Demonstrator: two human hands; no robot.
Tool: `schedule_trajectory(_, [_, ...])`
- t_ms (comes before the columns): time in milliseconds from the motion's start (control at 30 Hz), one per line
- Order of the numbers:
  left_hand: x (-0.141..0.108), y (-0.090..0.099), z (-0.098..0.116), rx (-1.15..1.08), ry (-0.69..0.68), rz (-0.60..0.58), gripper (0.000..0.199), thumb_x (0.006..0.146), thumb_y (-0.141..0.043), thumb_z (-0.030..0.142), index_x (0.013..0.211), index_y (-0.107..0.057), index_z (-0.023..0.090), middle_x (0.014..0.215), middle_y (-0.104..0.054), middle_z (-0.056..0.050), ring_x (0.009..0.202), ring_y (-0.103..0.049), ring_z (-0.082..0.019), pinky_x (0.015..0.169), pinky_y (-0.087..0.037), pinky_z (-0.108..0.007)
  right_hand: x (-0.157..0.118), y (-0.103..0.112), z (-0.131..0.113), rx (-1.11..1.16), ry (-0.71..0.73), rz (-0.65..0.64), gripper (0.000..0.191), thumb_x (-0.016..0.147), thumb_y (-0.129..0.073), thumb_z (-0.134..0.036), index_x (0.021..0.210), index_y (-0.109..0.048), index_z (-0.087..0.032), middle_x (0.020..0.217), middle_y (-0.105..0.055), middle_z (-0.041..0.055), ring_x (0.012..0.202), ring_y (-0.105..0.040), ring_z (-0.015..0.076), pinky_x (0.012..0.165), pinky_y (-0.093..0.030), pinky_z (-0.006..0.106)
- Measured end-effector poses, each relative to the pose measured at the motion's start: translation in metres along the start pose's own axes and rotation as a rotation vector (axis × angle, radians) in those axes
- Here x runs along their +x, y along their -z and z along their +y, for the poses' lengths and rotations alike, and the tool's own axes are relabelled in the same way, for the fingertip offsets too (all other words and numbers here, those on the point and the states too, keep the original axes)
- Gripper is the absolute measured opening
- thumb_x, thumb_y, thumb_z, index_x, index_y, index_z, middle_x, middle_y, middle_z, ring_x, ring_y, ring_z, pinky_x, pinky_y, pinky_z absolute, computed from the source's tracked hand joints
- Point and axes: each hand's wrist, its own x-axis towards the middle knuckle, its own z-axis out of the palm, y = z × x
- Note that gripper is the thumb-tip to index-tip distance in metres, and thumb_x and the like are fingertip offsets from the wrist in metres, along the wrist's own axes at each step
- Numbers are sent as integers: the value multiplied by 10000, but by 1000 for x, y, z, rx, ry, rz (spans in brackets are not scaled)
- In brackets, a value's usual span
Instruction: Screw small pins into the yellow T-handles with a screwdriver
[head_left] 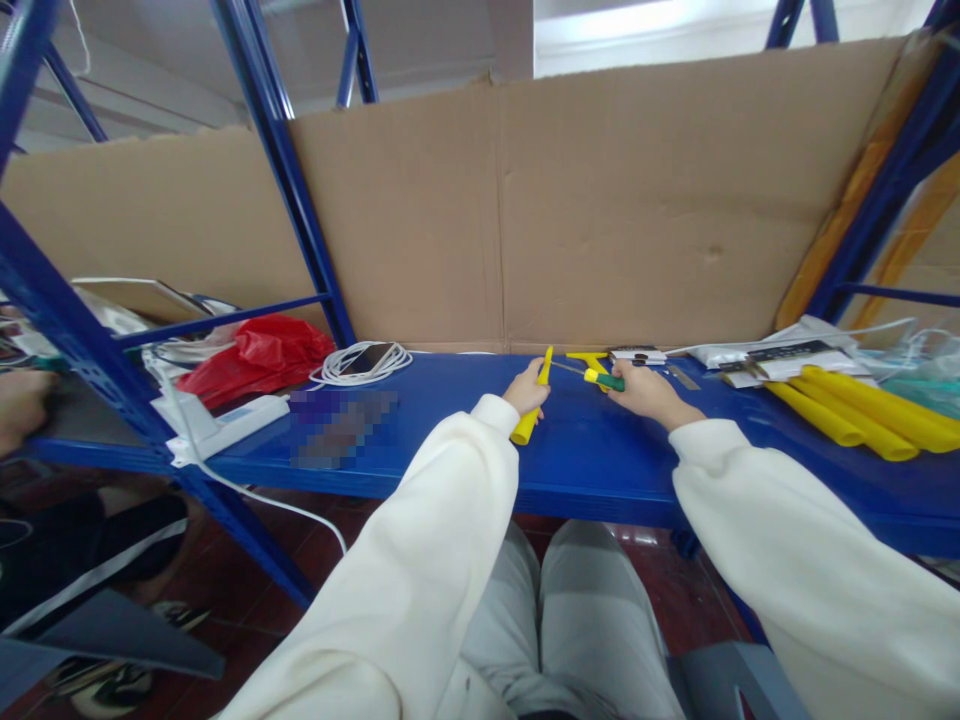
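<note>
My left hand [527, 388] is wrapped round a yellow handle-like piece [526, 428], which stands tilted over the blue shelf top, its narrow end up. My right hand [646, 393] grips a screwdriver with a green and yellow handle [609, 381]. Its thin shaft points left toward the yellow piece; whether the tip touches it I cannot tell. Just behind the screwdriver, another yellow part [589, 358] lies on the blue surface [592, 450], partly hidden by the handle and my right hand.
Several yellow tubes [855, 415] and packaged items lie at the right. On the left are a coiled white cable [341, 367], a red bag [262, 355] and a white power strip [244, 425]. Cardboard [600, 210] stands behind. Another person's hand [22, 405] shows far left.
</note>
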Motion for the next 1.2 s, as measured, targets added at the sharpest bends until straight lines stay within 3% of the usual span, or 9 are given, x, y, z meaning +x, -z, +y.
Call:
schedule_trajectory(300, [-2, 1, 2, 9, 15, 16, 675, 935, -446, 128, 1556, -218, 262, 1205, -658, -137, 526, -640, -115, 491, -566, -265, 1, 0, 0, 27, 18, 49, 229, 869, -556, -293, 1062, -616, -186, 1083, -731, 148, 966, -694, 273, 730, -464, 297])
schedule_trajectory(467, [1, 0, 0, 18, -3, 1, 670, 939, -456, 137, 1557, -231, 265, 1254, -635, -150, 543, -654, -119, 497, -572, -270, 1, -1, 1, 6, -31, 3, 322, 845, -601, -303, 1142, -585, -182, 952, -746, 126, 867, -707, 272, 673, -449, 291])
schedule_trajectory(567, [1, 0, 0, 19, -4, -3, 673, 938, -449, 133, 1561, -227, 263, 1245, -640, -151, 545, -656, -124, 494, -570, -270, 0, 1, 0, 9, -38, -11, 322, 856, -585, -300, 1155, -595, -180, 973, -750, 137, 890, -713, 282, 690, -461, 299])
schedule_trajectory(733, [-1, 1, 1, 13, 4, 3, 672, 944, -442, 135, 1565, -215, 258, 1245, -641, -153, 549, -658, -126, 489, -562, -261, 0, 4, -3, 41, 3, -19, 244, 888, -529, -294, 1059, -652, -170, 1017, -751, 159, 940, -711, 283, 755, -482, 309])
schedule_trajectory(867, [-1, 1, 1, 22, 10, -3, 672, 946, -445, 139, 1566, -219, 271, 1238, -644, -144, 573, -668, -131, 498, -566, -257, 0, 3, -1, 37, 7, 4, 193, 859, -571, -289, 1005, -652, -193, 943, -755, 128, 885, -711, 268, 706, -471, 291])
schedule_trajectory(1200, [-2, 1, 2, 21, 0, -3, 669, 941, -445, 127, 1563, -233, 248, 1205, -658, -147, 541, -647, -127, 489, -560, -266, -1, 4, -3, 31, -17, -43, 309, 863, -576, -287, 1147, -622, -175, 1033, -752, 149, 933, -716, 294, 734, -484, 319])
